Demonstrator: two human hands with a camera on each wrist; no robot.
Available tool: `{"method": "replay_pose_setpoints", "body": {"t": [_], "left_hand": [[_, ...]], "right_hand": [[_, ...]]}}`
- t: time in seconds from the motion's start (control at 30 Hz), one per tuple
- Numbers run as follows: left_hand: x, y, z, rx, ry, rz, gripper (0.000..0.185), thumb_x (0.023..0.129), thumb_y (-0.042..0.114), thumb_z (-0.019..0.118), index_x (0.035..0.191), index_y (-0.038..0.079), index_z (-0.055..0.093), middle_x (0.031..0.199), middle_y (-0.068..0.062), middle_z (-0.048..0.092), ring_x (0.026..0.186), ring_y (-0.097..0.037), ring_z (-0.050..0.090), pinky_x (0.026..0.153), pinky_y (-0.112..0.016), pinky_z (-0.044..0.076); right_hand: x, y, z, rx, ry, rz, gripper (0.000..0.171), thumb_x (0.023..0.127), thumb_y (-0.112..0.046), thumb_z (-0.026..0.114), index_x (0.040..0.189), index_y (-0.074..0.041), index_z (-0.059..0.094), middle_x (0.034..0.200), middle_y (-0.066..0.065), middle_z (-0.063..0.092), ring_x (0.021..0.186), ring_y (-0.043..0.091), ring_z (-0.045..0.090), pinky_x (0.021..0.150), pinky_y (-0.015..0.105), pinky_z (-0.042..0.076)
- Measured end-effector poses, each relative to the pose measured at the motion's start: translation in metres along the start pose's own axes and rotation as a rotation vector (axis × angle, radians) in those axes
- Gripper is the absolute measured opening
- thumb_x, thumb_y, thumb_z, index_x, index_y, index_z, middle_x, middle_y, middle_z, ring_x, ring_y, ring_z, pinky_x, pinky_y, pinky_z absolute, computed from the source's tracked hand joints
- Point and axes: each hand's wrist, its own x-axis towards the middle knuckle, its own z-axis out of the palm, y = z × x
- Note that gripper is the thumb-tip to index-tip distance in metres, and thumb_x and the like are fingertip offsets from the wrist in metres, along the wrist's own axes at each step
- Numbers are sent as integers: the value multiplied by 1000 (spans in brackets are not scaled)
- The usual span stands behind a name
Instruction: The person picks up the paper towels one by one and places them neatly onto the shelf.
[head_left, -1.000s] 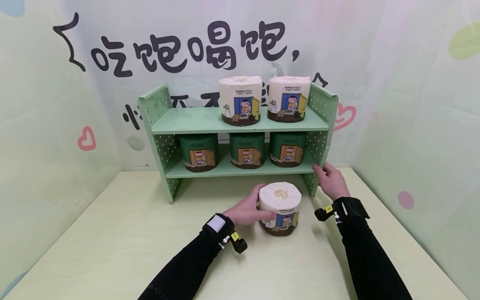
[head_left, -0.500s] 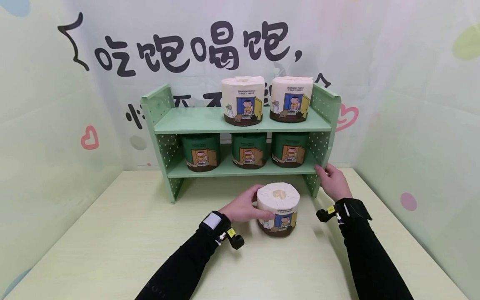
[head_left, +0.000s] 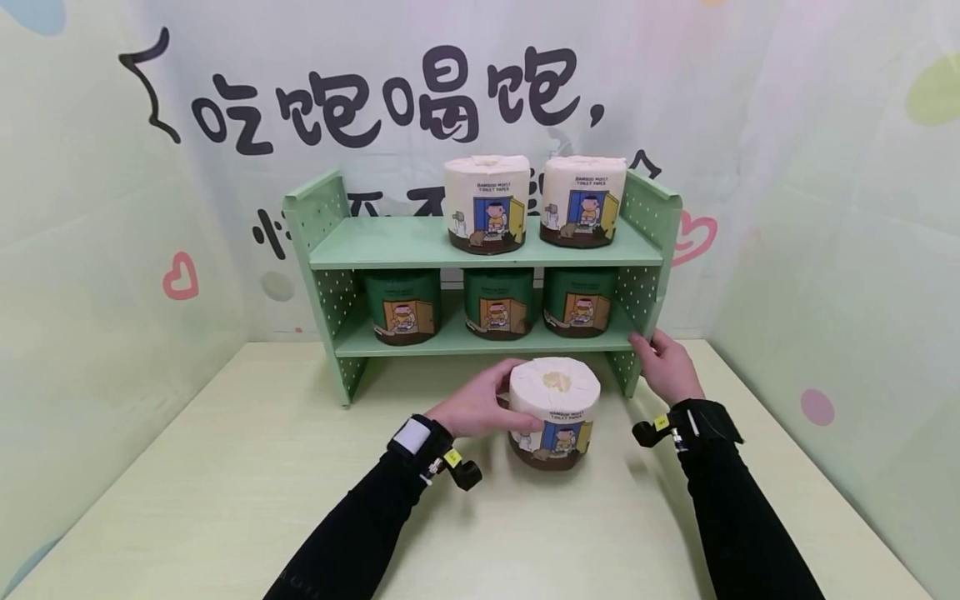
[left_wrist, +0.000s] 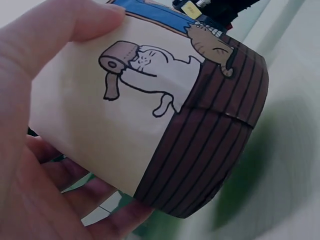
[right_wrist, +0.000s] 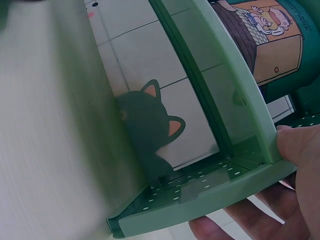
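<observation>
My left hand [head_left: 480, 403] grips a white-wrapped toilet paper roll [head_left: 561, 417] from its left side, thumb across the front and fingers behind. The roll is upright, low over the table in front of the shelf. In the left wrist view, the wrapper [left_wrist: 125, 110] shows a white cat and a brown striped base. At the right end of the green two-tier shelf [head_left: 382, 242], my right hand [head_left: 669, 368] holds the side panel by the lower tier. The right wrist view shows its thumb [right_wrist: 295, 142] on the shelf's front corner and fingers round the panel's outside.
Two white-wrapped rolls stand on the upper tier, one near the middle [head_left: 486, 204] and one at the right [head_left: 582, 202]. Three green-wrapped rolls, including the leftmost [head_left: 402, 307], stand on the lower tier. A printed cloth backdrop [head_left: 480, 25] surrounds the pale table [head_left: 225, 500].
The left hand and its roll have shifted slightly left and, most recently, a little upward in view. The right hand keeps its hold on the shelf. The head view has shifted slightly.
</observation>
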Motion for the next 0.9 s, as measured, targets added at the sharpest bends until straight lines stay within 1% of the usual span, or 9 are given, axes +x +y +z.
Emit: {"method": "replay_pose_setpoints", "body": {"t": [0.13, 0.23, 0.33, 0.47, 0.73, 0.83, 0.9], "left_hand": [[-2, 6, -6, -31, -5, 33, 91, 76, 29, 90, 152, 19, 41, 139, -4, 59, 128, -22, 55, 106, -42, 49], [-4, 10, -11, -59, -10, 52, 87, 78, 27, 88, 151, 20, 43, 139, -3, 59, 128, -22, 55, 104, -40, 51], [-7, 14, -15, -68, -8, 67, 84, 80, 26, 87, 152, 19, 42, 140, -3, 59, 128, -22, 56, 104, -40, 51], [-11, 20, -22, -100, -6, 89, 83, 82, 26, 84, 152, 19, 41, 140, -5, 59, 128, -24, 56, 105, -42, 50], [-19, 29, -36, -174, -1, 159, 82, 84, 37, 83, 152, 22, 40, 141, -8, 58, 127, -27, 58, 105, -47, 51], [-22, 31, -42, -205, 4, 194, 84, 83, 40, 83, 153, 20, 39, 143, -11, 57, 127, -29, 59, 104, -48, 52], [-24, 32, -46, -221, 10, 215, 87, 83, 42, 83, 153, 18, 38, 143, -13, 57, 127, -30, 59, 103, -48, 52]], "right_hand": [[1, 0, 0, -8, 2, -3, 62, 107, -54, 39, 145, -6, 52, 142, 25, 57, 117, 44, 64, 98, 53, 52], [1, 0, 0, -14, 7, -3, 61, 107, -53, 40, 144, -6, 53, 139, 25, 59, 113, 42, 66, 92, 47, 52], [0, 0, 0, -17, 9, 4, 61, 107, -54, 40, 144, -7, 53, 138, 24, 60, 111, 41, 66, 88, 42, 50], [0, -1, 0, -13, 0, 10, 62, 107, -54, 39, 146, -7, 51, 142, 25, 57, 114, 42, 65, 91, 45, 51], [0, -2, 0, 6, -11, 7, 62, 107, -53, 39, 149, -7, 49, 146, 26, 53, 118, 44, 63, 98, 53, 51], [0, -2, 0, 8, -12, 10, 63, 107, -53, 39, 149, -7, 48, 147, 25, 53, 119, 45, 63, 98, 53, 51], [-1, -2, 0, 5, -10, 12, 62, 107, -53, 39, 148, -7, 49, 146, 25, 54, 117, 44, 64, 95, 50, 50]]}}
